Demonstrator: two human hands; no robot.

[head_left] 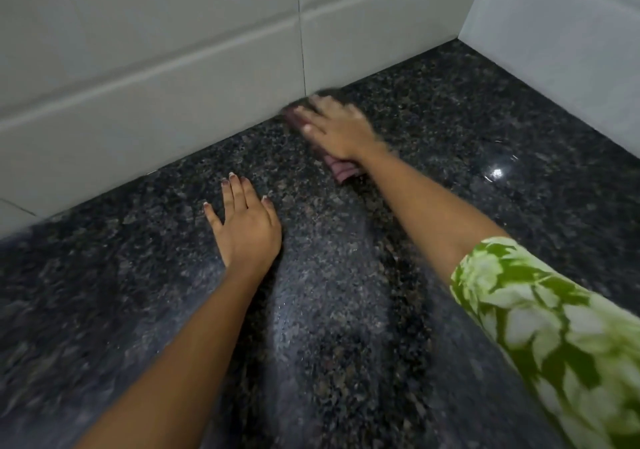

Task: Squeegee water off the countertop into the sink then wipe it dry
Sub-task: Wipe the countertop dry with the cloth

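Observation:
A dark speckled granite countertop (450,143) fills the view. My right hand (337,126) lies flat on a reddish-brown cloth (341,168), pressing it onto the counter close to the back wall; the hand and cloth are blurred. Only the cloth's edges show, past the fingertips and under the wrist. My left hand (244,221) rests palm-down on the counter nearer to me, fingers spread, holding nothing. A paler, streaked band runs along the stone between my arms. No sink or squeegee is in view.
Pale grey tiled walls (156,78) meet the counter at the back and at the right (561,50), forming a corner at the far right. A light reflects on the counter (496,173). My right sleeve (540,327) is green with white flowers.

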